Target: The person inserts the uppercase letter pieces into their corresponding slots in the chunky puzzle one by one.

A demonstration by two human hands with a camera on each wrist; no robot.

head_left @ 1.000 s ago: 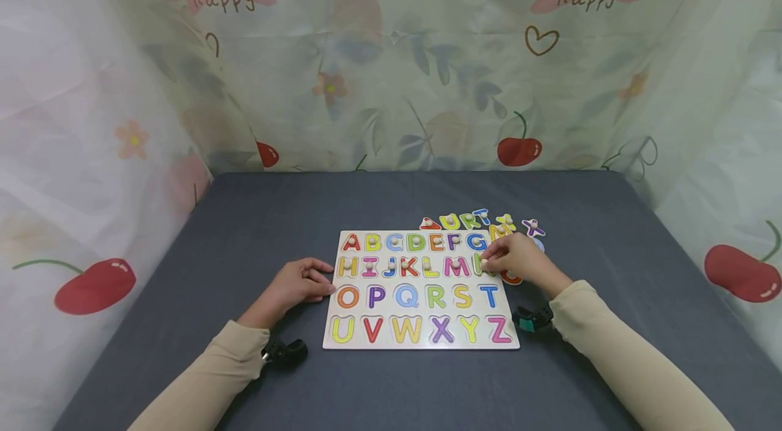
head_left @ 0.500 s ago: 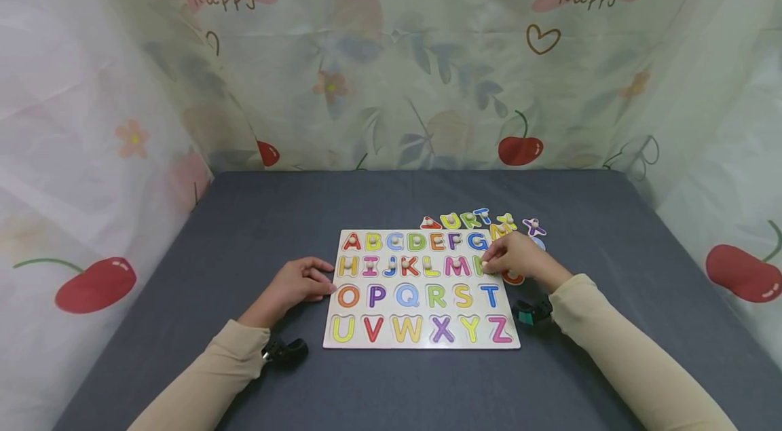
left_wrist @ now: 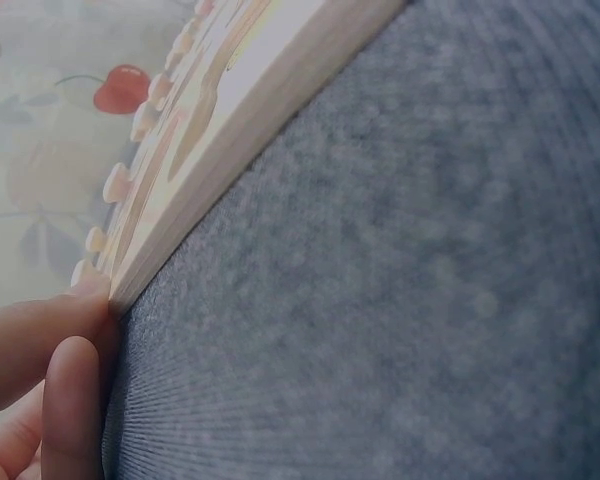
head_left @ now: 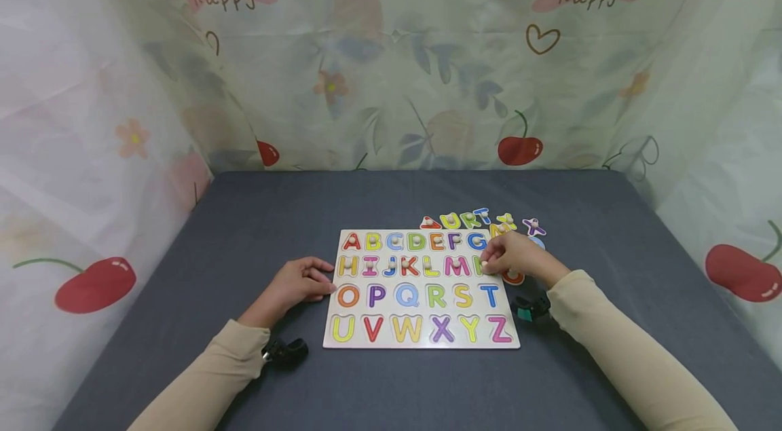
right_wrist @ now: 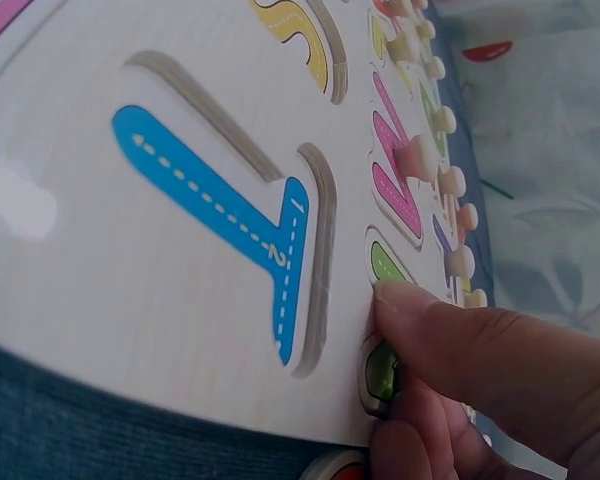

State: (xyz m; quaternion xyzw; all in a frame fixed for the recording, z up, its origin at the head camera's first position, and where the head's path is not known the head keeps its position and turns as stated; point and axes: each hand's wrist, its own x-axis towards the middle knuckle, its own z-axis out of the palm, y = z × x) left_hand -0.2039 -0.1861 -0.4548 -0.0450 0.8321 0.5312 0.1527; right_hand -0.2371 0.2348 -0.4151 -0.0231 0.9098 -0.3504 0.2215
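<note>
A pale wooden alphabet puzzle board (head_left: 391, 312) lies on the dark cloth. Knobbed letter pieces fill its upper two rows; the lower two rows show printed recesses, such as the blue T (right_wrist: 195, 195). My right hand (head_left: 519, 258) pinches the green letter N piece (right_wrist: 388, 262) at the right end of the second row. Thumb and fingers cover much of that letter in the right wrist view. At the board's left edge, my left hand (head_left: 298, 280) rests with relaxed fingers, the fingertips touching the edge. Its thumb and fingers appear at the board's corner in the left wrist view.
Loose letter pieces lie behind the board, among them a yellow U (head_left: 450, 221), a green R (head_left: 470, 220) and a purple X (head_left: 533, 227). An orange-red piece (head_left: 514, 277) sits beneath the right hand. Patterned curtains (head_left: 391, 98) enclose the dark table (head_left: 275, 214).
The right forearm and sleeve have shifted up slightly. Both hands keep their places, and the letters stay where they were.
</note>
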